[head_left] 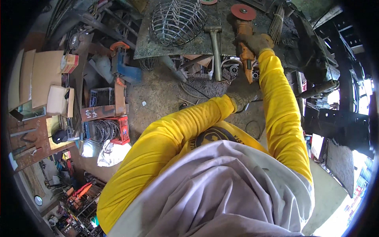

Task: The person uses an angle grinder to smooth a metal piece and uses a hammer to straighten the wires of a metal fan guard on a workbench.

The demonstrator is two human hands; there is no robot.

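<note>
An orange angle grinder [246,56] with a red disc [243,12] reaches over the near edge of the metal workbench [166,49], its disc end farthest from me. My right hand [257,42], in a dark work glove, is wrapped round the grinder's body behind the disc. At the tail end, my left hand [241,93], gloved too, is closed round the grinder; its fingers are partly hidden. Left of the grinder lies a hammer [215,47], its handle sticking out past the bench edge. Farther left on the bench rests a cage-like basket of bent metal rods [177,21].
A bundle of thin rods [277,23] lies on the bench right of the grinder. Below the bench edge are a grey crate [197,75] and metal rings. A blue metal tool [128,71], a red crate [123,130] with coiled wire and cardboard boxes [47,77] stand to the left.
</note>
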